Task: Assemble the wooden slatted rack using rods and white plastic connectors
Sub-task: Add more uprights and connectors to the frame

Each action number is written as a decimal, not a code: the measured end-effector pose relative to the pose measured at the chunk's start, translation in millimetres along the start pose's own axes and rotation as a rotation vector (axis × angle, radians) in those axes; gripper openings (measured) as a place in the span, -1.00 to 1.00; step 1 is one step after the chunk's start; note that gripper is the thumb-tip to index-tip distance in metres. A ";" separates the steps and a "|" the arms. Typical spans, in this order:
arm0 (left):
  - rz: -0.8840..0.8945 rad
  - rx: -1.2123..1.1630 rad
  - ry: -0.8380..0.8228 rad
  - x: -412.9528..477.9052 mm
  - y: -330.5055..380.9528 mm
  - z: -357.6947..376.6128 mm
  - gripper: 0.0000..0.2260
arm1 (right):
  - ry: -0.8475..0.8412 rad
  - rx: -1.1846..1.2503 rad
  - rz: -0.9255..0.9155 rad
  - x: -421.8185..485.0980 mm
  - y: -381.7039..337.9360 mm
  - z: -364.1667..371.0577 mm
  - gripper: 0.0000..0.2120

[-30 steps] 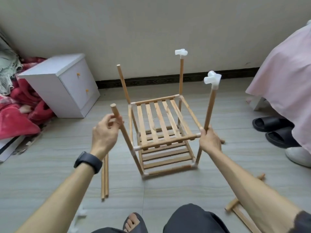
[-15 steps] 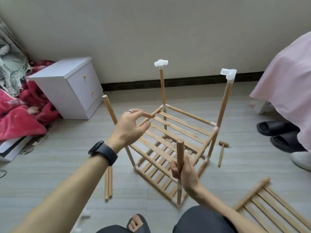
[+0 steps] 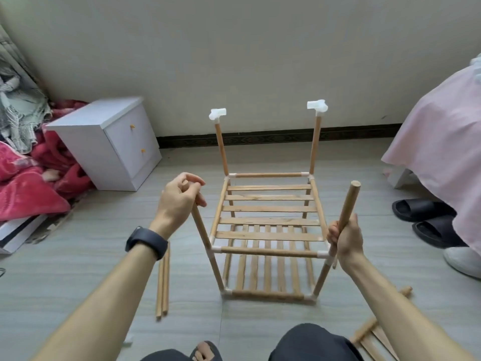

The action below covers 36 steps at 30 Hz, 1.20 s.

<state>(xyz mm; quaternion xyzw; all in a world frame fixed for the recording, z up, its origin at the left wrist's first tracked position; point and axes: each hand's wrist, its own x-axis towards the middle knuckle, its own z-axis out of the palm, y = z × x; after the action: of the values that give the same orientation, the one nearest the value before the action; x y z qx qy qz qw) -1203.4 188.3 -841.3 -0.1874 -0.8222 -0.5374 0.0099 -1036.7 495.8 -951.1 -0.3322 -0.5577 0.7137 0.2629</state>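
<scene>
- Wooden slatted rack (image 3: 268, 221) upright on the grey floor (image 3: 78, 256), straight ahead of the knees. Two shelves: upper slats running side to side, lower slats running front to back.
- White plastic corner connectors (image 3: 322, 254) at the shelf corners, joining the rails to four upright rods.
- Fingers of the left hand (image 3: 179, 201) curled over the top end of the near-left rod (image 3: 202, 225) and clamped on it; black smartwatch (image 3: 147, 242) at the wrist.
- Fingers of the right hand (image 3: 346, 241) wrapped tight round the near-right rod (image 3: 348, 204), just above the upper shelf corner; bare rod end sticking up above the fist.
- Hands apart, one at each near corner of the rack.
- Far-left rod (image 3: 221, 149) and far-right rod (image 3: 315, 144), each capped with a white piece: far-left connector (image 3: 217, 114), far-right connector (image 3: 317, 105).
- Pair of loose rods (image 3: 162, 285) lying side by side on the floor, left of the rack, partly under the left forearm.
- Spare slatted panel (image 3: 374, 334) flat on the floor at lower right, cut off by the frame edge.
- White nightstand (image 3: 114, 142) near the wall at left, red blanket (image 3: 26, 188) beside it.
- Black slippers (image 3: 419, 209) on the floor at right, beside a hanging pink bedcover (image 3: 437, 131).
</scene>
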 end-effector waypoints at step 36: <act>-0.976 0.827 -0.163 -213.8 -349.0 -56.0 -0.46 | -0.431 -1.459 -1.052 -72.7 150.2 207.5 -0.63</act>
<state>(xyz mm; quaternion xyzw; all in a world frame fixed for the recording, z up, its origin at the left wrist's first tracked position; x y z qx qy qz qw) -1126.3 -48.0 -1171.2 0.1871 -0.9503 -0.1027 -0.2266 -1150.1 276.5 -1051.2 0.0206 -0.9852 0.0209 0.1692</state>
